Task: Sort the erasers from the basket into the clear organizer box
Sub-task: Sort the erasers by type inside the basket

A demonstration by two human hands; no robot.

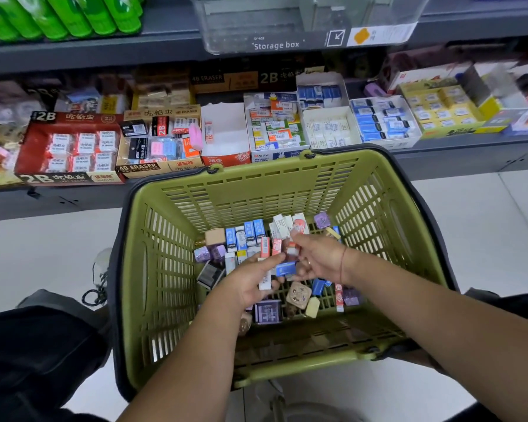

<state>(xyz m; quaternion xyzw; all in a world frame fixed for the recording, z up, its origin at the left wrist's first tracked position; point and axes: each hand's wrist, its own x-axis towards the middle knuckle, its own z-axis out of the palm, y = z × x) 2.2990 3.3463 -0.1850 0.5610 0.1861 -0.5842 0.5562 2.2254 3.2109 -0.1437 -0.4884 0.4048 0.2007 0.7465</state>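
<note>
Early stage, by the look. Clear organizer box sits on upper shelf; nothing visible inside. Green basket below holds dozens of loose erasers. Both hands are down inside it. Left hand grips a white eraser; right hand pinches a red-and-white eraser. Nearly all sorting left.

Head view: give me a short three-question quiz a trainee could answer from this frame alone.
1. True or false: the left hand and right hand are both inside the green basket.
2. The clear storage box is: A in the basket, B on the upper shelf, C on the floor.
3. Fill in: the box's label reads "____ box".
Key: 1 true; 2 B; 3 Storage.
</note>
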